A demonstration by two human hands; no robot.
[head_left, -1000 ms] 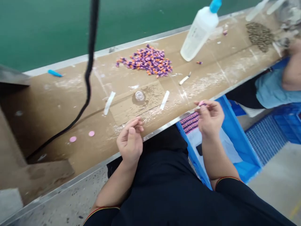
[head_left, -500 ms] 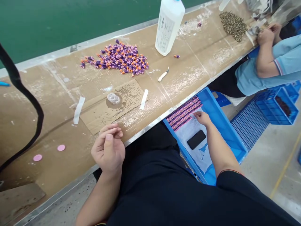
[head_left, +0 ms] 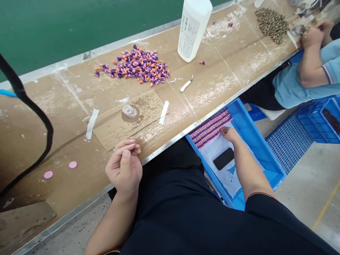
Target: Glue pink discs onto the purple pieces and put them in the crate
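Note:
My right hand (head_left: pixel 228 134) reaches into a blue crate (head_left: pixel 271 166), thumb and fingers pinched at the end of a row of small purple, pink and orange pieces (head_left: pixel 209 129). What sits between those fingertips is hidden. Over the table's front edge my left hand (head_left: pixel 125 168) rests palm up, fingers loosely curled and thumb apart from the fingertips, with nothing visible in it. Beyond it a small clear round container (head_left: pixel 130 111) stands on a spotted cardboard sheet (head_left: pixel 111 132). A loose pile of the same coloured pieces (head_left: pixel 140 66) lies farther back.
A white plastic bottle (head_left: pixel 192 32) stands behind a white-handled small tool (head_left: pixel 186 85). Two pink discs (head_left: pixel 73 164) lie at left, near a black cable (head_left: pixel 47 131). A phone (head_left: pixel 223 158) rests in the crate. At right a co-worker (head_left: pixel 305 81) handles things near a brassy heap (head_left: pixel 271 25).
The view has shifted slightly, so table items appear a little farther right. My right hand stays at the row's end in the crate; my left hand keeps its pose.

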